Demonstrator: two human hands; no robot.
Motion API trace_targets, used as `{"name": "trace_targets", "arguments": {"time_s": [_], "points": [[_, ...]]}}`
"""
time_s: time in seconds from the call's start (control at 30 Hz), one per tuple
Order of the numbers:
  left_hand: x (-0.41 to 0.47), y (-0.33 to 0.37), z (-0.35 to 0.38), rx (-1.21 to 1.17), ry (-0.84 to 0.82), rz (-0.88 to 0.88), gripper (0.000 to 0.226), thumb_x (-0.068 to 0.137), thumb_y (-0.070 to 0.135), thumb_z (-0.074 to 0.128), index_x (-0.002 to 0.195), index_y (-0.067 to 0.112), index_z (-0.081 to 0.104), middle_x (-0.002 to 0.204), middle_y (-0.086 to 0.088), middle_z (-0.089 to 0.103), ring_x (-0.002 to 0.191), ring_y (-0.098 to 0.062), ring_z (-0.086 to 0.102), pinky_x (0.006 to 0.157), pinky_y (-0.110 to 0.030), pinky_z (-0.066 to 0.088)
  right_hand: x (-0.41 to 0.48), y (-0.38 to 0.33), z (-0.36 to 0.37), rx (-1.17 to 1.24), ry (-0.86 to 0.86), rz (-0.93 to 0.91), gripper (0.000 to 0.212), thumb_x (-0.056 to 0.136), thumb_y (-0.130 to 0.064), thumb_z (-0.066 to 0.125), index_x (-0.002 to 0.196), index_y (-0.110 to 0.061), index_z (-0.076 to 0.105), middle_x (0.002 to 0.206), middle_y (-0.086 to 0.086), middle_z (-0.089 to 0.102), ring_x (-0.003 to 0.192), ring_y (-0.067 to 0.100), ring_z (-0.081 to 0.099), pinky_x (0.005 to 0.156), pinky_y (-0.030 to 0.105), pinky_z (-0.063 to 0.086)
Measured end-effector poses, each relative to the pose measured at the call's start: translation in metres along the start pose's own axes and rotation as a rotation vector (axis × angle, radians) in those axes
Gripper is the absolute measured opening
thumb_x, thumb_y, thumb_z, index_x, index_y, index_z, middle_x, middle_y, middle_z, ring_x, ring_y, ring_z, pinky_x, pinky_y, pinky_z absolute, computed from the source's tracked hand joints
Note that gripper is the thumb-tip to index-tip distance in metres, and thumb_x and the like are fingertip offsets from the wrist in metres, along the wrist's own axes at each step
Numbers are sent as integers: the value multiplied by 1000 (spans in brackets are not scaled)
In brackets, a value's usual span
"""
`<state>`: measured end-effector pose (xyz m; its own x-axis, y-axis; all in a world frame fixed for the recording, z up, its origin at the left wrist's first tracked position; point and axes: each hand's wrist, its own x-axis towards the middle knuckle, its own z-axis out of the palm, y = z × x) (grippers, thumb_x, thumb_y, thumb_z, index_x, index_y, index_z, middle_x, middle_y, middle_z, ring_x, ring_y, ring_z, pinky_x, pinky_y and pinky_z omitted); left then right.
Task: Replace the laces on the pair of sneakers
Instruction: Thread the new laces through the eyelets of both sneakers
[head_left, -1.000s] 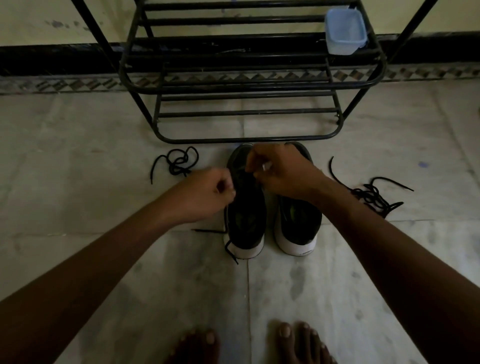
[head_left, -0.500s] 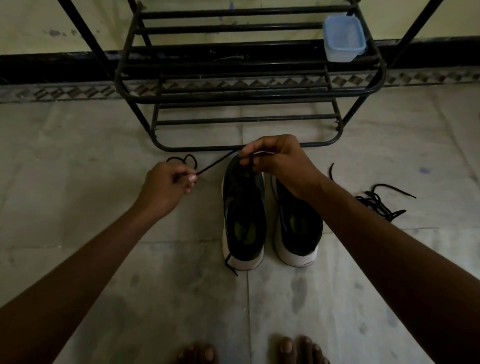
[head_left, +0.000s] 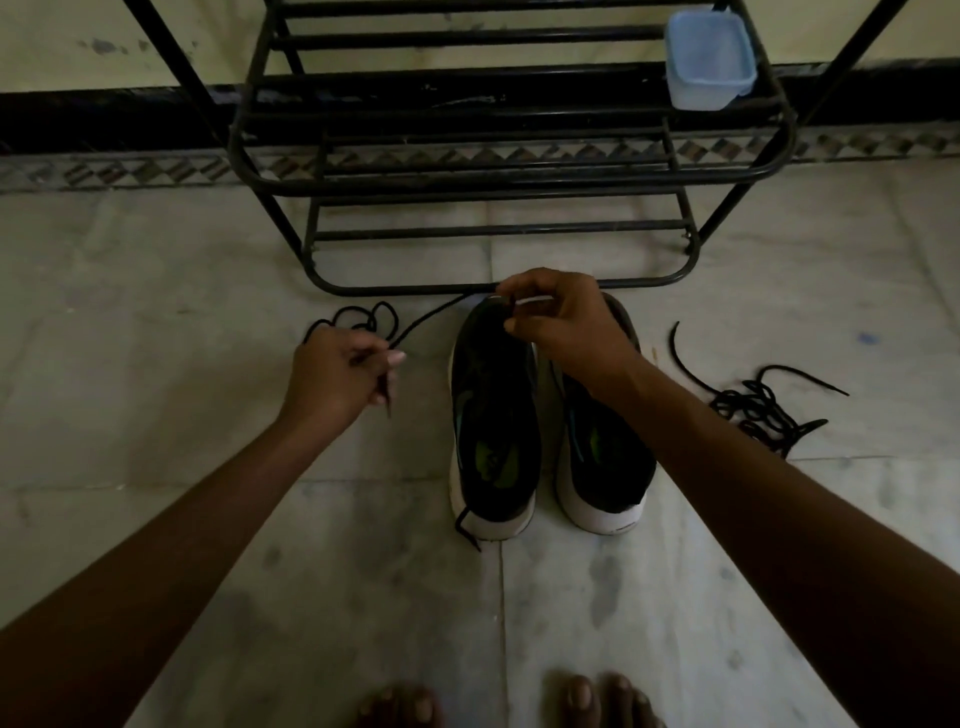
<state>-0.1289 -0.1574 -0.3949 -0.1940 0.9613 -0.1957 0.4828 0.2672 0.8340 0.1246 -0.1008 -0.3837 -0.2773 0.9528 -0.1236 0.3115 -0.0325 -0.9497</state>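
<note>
Draws the lace (head_left: 431, 319) taut to the left — left hand (head_left: 343, 374) pinching it, now pulled well clear of the left sneaker (head_left: 493, 415) since a second ago, right hand (head_left: 563, 325) pinching the same lace over that shoe's toe. Reads as a pull through the front eyelets, most lacing left to do. Has the right sneaker (head_left: 608, 457) just beside, a loose coil (head_left: 363, 314) and a tangle of laces (head_left: 753, 410) on the floor (head_left: 156, 260) either side — nothing in the way.
</note>
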Motion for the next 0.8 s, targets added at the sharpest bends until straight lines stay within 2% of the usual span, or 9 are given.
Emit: {"name": "trace_targets", "arguments": {"time_s": [0.1, 0.17, 0.3, 0.37, 0.47, 0.57, 0.63, 0.73, 0.8], "points": [[0, 18, 13, -234, -23, -67, 13, 86, -4, 74, 83, 9, 72, 86, -17, 72, 74, -25, 72, 68, -30, 64, -11, -1, 10, -210, 41, -18, 19, 85, -14, 77, 103, -12, 72, 104, -1, 71, 98, 7, 66, 80, 12, 53], [1, 26, 20, -274, -75, -64, 21, 82, -9, 75, 81, 12, 72, 88, -18, 70, 78, -22, 72, 71, -34, 64, -17, 1, 13, -285, -3, -71, 15, 83, -17, 78, 96, -12, 74, 96, -2, 72, 89, 3, 66, 72, 7, 50], [4, 31, 32, -162, -135, -1, 28, 77, -9, 80, 83, 18, 74, 86, -7, 72, 84, -21, 72, 75, -36, 63, -24, -1, 7, -452, -238, -144, 12, 77, -20, 79, 89, -17, 77, 90, -7, 70, 84, 6, 65, 76, 22, 55], [8, 28, 38, -89, -127, 1, 28, 74, -4, 84, 82, 22, 76, 84, -4, 74, 84, -20, 74, 79, -37, 63, -26, -5, 1, -521, -286, -114, 10, 76, -14, 77, 86, -16, 75, 89, -4, 69, 86, 10, 65, 77, 23, 55], [12, 24, 42, -52, -138, -12, 18, 75, 0, 85, 87, 12, 80, 84, -8, 77, 83, -20, 76, 83, -38, 63, -29, -11, 0, -569, -282, -59, 9, 78, -13, 76, 85, -17, 71, 93, -2, 67, 92, 13, 63, 76, 15, 50], [10, 22, 45, -6, -176, -10, 8, 82, 1, 81, 89, -1, 78, 81, -7, 77, 73, -9, 75, 72, -25, 62, -29, -11, 4, -577, -277, -29, 13, 80, -17, 76, 81, -23, 65, 95, -3, 64, 88, 11, 63, 76, 20, 54], [9, 20, 47, -11, -205, -28, 7, 86, 0, 76, 86, -7, 74, 78, -7, 75, 70, -10, 75, 71, -26, 63, -30, -12, 6, -585, -275, -25, 14, 81, -17, 77, 82, -23, 64, 97, -3, 63, 89, 12, 63, 76, 19, 53], [9, 18, 48, 2, -221, -16, 17, 90, 3, 72, 75, 12, 72, 73, -5, 72, 71, -17, 74, 72, -37, 64, -32, -12, 8, -631, -257, -31, 18, 80, -20, 78, 94, -16, 68, 111, 2, 59, 99, 17, 59, 88, 29, 54], [9, 18, 49, 15, -210, 7, 20, 92, 6, 71, 75, 18, 70, 71, -5, 72, 66, -14, 71, 65, -33, 61, -32, -10, 12, -686, -257, -2, 29, 78, -26, 79, 103, -16, 69, 125, 5, 49, 113, 23, 52, 101, 36, 48]]}}
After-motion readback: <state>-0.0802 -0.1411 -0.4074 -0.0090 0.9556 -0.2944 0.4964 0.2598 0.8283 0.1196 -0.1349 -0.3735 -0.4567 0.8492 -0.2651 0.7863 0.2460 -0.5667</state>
